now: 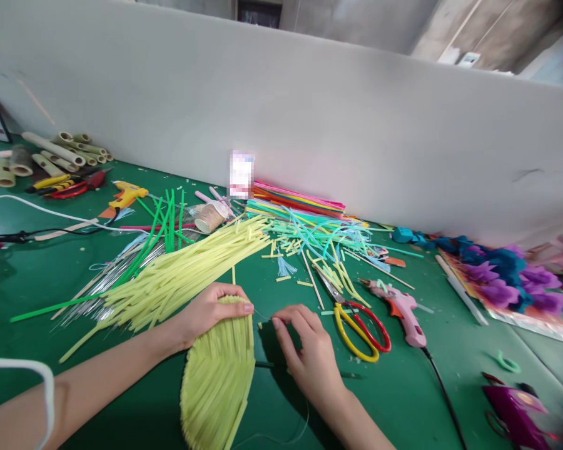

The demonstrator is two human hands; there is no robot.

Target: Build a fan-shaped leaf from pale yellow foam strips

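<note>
My left hand is closed on the upper end of a yellow-green leaf-shaped piece made of chenille stems laid side by side, thumb across its front. Fine, pale thread runs from its edge to my right hand, whose thumb and forefinger are pinched together on it. A dark thin stem sticks out from the leaf's right side and passes behind my right hand. Beyond my left hand lies a bundle of loose yellow-green chenille stems.
Scissors with red and yellow handles and a pink glue gun lie to the right. Behind are coloured stems, a paper cup and a yellow glue gun. Purple flowers lie far right, bamboo tubes far left.
</note>
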